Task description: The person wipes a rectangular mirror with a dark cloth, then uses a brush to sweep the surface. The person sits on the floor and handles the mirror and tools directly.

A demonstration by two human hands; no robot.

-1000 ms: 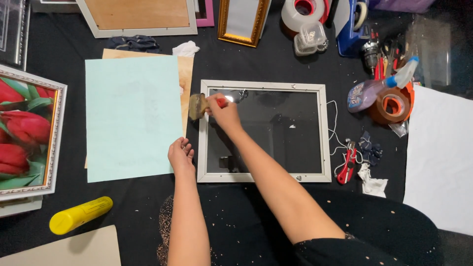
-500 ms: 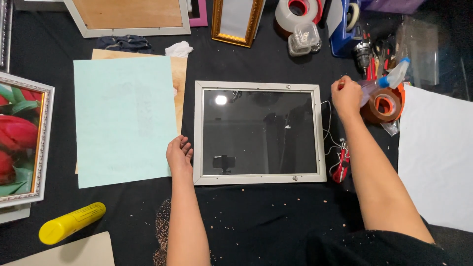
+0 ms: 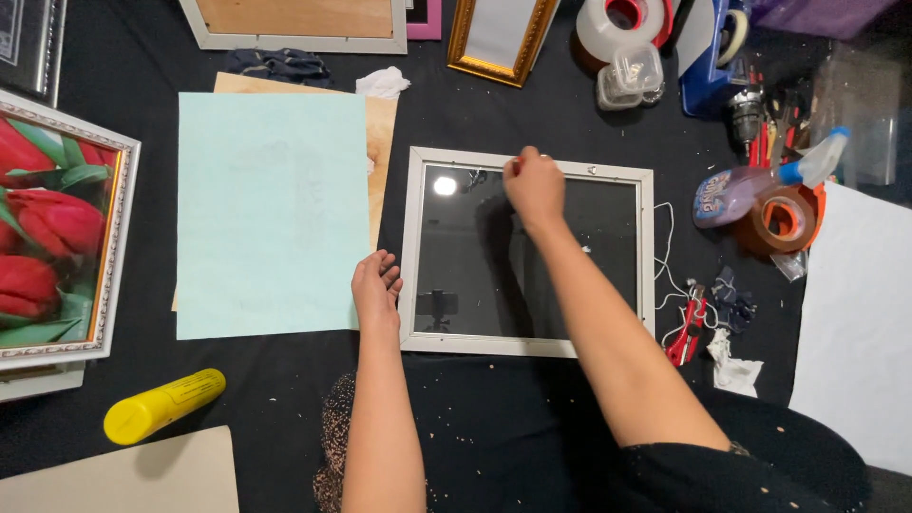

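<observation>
A white picture frame (image 3: 646, 256) with dark glass lies flat on the black cloth. My right hand (image 3: 534, 187) is over the frame's top rail, its fingers closed on a small red-tipped tool whose kind I cannot make out. My left hand (image 3: 377, 287) rests palm down between the frame's left rail and a pale green sheet (image 3: 271, 214), holding nothing. The fingers of that hand are loosely apart and touch the sheet's right edge.
A framed red tulip picture (image 3: 57, 228) lies at the far left and a yellow tube (image 3: 163, 406) below it. Tape rolls (image 3: 784, 217), a spray bottle (image 3: 760, 185), red pliers (image 3: 686, 328) and white string lie to the right. White paper (image 3: 860, 323) covers the right edge. More frames (image 3: 499, 38) line the top.
My right hand went from the frame's top left corner out to the tools on the right, then came back to the top rail with a small tool. The left hand stayed put.
</observation>
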